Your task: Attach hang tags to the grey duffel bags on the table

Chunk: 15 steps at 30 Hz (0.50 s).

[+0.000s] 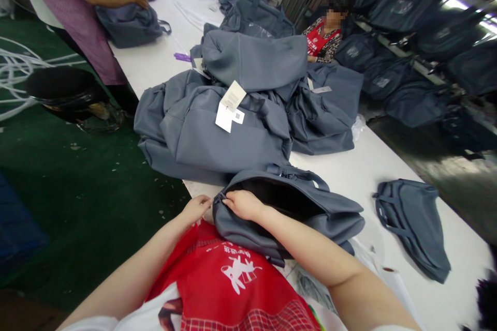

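An unzipped blue-grey bag (pixel 334 201) lies at the table's near edge against my red apron, its dark mouth gaping upward. My left hand (pixel 197 208) is closed at the bag's left end, thumb and fingers pinched on its edge. Just right of it, my right hand (pixel 244 204) pinches the rim by the zip's left end, with the forearm crossing over the front of the bag. Whether a zip pull is between the fingers is too small to tell. Beyond my hands rests a pile of matching bags (pixel 217 139), with white paper tags (pixel 233 98) on top.
More bags (pixel 326 108) stand at the back right of the white table (pixel 334 170), and one lies flat (pixel 411 222) to the right. A co-worker in a purple apron (pixel 77 26) handles bags at left; another person (pixel 324 36) sits behind. A stool (pixel 62 85) is on the green floor.
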Each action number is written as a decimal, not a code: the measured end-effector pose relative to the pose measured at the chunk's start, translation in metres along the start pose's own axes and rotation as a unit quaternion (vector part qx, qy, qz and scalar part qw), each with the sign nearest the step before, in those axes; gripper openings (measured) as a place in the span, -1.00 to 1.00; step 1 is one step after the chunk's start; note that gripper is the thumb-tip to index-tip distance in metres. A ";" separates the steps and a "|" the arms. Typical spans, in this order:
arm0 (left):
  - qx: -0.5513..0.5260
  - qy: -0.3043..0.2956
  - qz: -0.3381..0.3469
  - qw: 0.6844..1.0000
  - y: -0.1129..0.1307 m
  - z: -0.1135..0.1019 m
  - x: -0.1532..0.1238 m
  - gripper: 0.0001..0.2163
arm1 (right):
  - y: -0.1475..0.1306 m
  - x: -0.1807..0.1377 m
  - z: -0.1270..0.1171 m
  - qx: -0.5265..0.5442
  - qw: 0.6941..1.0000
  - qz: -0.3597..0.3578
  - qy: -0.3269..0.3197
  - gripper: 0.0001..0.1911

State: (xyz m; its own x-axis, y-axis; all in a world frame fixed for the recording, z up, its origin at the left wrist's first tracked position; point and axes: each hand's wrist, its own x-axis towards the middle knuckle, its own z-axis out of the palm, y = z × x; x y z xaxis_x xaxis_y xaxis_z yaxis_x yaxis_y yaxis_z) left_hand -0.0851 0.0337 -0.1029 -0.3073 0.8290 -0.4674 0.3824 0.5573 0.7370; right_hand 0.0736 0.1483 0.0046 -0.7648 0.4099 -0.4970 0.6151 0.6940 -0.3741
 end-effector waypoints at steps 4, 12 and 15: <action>-0.048 -0.003 -0.011 0.999 -0.004 0.007 0.004 -0.72 | -0.002 -0.003 -0.001 -0.012 1.000 0.001 -0.006 -0.62; -0.074 0.026 -0.006 0.997 0.012 0.008 -0.002 -0.72 | -0.003 -0.005 0.002 -0.044 0.999 -0.006 0.002 -0.61; -0.059 0.065 0.026 0.996 0.021 0.008 -0.012 -0.78 | -0.005 -0.003 0.002 -0.050 0.999 0.012 0.001 -0.60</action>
State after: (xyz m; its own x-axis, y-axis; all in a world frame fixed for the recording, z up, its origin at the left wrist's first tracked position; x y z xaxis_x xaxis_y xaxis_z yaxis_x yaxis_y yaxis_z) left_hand -0.0669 0.0356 -0.0859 -0.4026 0.8393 -0.3654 0.2973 0.4974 0.8150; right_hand 0.0727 0.1421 0.0061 -0.7509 0.4272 -0.5037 0.6105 0.7400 -0.2824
